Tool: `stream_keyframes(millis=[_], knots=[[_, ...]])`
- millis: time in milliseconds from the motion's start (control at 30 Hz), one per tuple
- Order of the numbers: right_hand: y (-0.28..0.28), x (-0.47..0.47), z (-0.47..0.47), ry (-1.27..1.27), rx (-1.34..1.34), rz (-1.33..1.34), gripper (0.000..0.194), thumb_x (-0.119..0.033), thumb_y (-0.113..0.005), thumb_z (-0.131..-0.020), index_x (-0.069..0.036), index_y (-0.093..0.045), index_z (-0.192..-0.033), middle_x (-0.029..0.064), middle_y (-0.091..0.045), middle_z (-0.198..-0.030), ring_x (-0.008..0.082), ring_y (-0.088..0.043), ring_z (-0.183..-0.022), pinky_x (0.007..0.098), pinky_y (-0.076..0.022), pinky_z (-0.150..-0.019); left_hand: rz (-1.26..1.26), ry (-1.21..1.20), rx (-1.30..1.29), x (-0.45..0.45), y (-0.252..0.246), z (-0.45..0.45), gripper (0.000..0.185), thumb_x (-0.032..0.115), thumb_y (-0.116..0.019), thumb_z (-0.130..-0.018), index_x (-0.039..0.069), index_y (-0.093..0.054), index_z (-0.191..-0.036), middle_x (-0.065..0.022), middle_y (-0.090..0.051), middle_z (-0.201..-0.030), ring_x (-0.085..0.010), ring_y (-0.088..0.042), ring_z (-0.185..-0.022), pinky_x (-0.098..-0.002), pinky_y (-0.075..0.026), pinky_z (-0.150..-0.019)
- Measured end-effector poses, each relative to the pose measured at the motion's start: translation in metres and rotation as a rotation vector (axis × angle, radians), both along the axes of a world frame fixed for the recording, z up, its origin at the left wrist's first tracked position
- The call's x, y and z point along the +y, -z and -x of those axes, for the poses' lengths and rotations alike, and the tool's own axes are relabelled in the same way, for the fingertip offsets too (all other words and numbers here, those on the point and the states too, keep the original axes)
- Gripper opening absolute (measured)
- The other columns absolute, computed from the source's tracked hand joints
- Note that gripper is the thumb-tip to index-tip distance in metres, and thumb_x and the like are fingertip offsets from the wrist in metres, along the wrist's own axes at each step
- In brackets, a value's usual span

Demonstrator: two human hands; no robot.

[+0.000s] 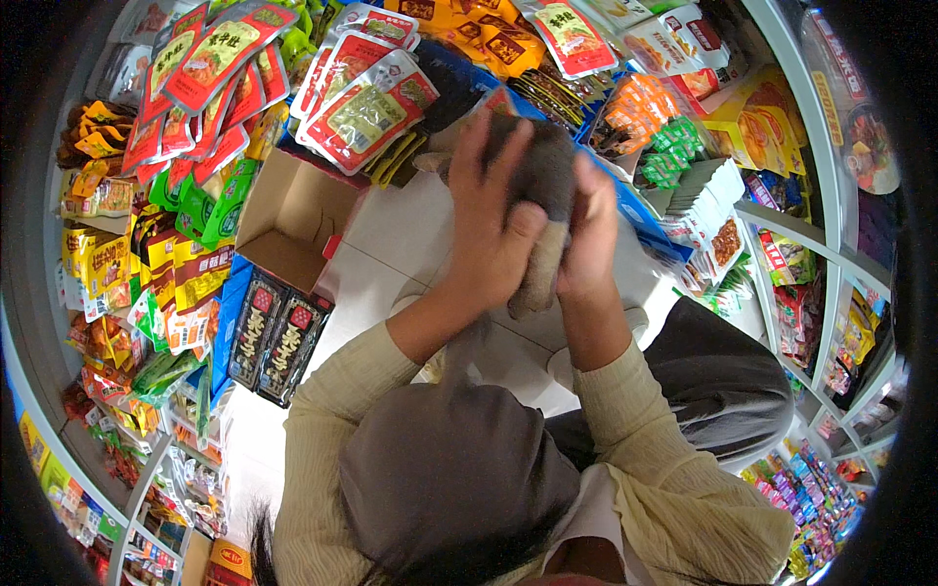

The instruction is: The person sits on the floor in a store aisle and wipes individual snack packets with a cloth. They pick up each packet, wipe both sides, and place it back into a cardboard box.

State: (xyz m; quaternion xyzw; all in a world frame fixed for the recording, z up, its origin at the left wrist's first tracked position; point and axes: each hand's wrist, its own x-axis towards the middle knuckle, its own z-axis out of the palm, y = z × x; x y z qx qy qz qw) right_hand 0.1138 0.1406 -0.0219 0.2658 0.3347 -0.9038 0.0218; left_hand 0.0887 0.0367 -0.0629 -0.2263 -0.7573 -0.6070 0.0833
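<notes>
Both my hands are on a bunched grey-brown cloth (538,165) with a soft, fuzzy surface, above the gap between displays of snack packets. My left hand (491,220) presses on its near left side, thumb across it and fingers apart, blurred. On the other side my right hand (590,227) holds it, with part of the fingers hidden behind the cloth. A paler tan end of the cloth hangs down between my wrists. Just to the left lie red and silver snack pouches (366,110).
An open cardboard box (293,220) stands at the left, beside black packets (278,337). Blue display boxes (645,212) with small orange and green packets are at the right. Shelves of snacks curve around both sides. Below are a tiled floor (388,242) and my knees.
</notes>
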Motion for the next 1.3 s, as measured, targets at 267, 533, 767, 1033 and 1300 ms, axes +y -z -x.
stream_keyframes(millis=[267,533,767,1033,1300], knots=[[0.01,-0.014,-0.009,-0.032,0.074,-0.122,0.072,-0.062,-0.036,-0.102,-0.006,-0.041,-0.147,0.012,-0.051,-0.144,0.0241,-0.053,-0.13,0.0397,-0.0424,-0.11,0.011,0.102,-0.07,0.003,0.016,0.004,0.052,0.028,-0.048,-0.1,0.01,-0.045,-0.15,-0.0226,-0.033,-0.155,-0.0455,-0.032,-0.139,-0.0524,-0.024,-0.115],[0.02,-0.037,-0.033,-0.113,0.086,-0.291,0.056,-0.035,-0.044,-0.108,-0.007,-0.032,-0.155,0.0056,-0.045,-0.148,0.0156,-0.042,-0.134,0.0309,-0.0339,-0.111,-0.038,-0.041,-0.311,-0.005,0.015,0.017,0.038,0.033,-0.047,-0.104,0.004,-0.063,-0.123,-0.0191,-0.063,-0.121,-0.0367,-0.058,-0.11,-0.0434,-0.043,-0.096],[0.013,-0.019,-0.035,-0.255,0.055,-0.311,0.058,-0.033,-0.044,-0.108,-0.004,-0.029,-0.156,0.0096,-0.047,-0.149,0.0179,-0.043,-0.136,0.0297,-0.031,-0.114,-0.014,-0.176,-0.744,-0.039,0.037,0.055,0.045,0.038,-0.045,-0.106,-0.002,-0.062,-0.114,-0.0198,-0.068,-0.102,-0.0336,-0.065,-0.096,-0.04,-0.048,-0.088],[0.008,0.021,-0.037,-0.354,-0.043,-0.005,0.058,-0.026,-0.058,-0.102,0.003,-0.039,-0.149,0.012,-0.055,-0.141,0.0205,-0.051,-0.13,0.0335,-0.0386,-0.111,0.136,0.008,-0.098,-0.031,-0.008,0.039,0.039,0.036,-0.065,-0.095,-0.001,-0.064,-0.107,-0.011,-0.07,-0.093,-0.0207,-0.067,-0.085,-0.0329,-0.053,-0.077],[0.013,0.032,-0.038,-0.419,-0.011,-0.189,0.05,-0.025,-0.061,-0.101,0.003,-0.051,-0.142,0.0111,-0.057,-0.138,0.018,-0.053,-0.127,0.0331,-0.0401,-0.109,-0.068,-0.013,-0.616,-0.031,-0.016,0.039,0.037,0.035,-0.07,-0.093,-0.002,-0.067,-0.098,-0.0099,-0.069,-0.092,-0.0158,-0.062,-0.083,-0.0306,-0.05,-0.076]])
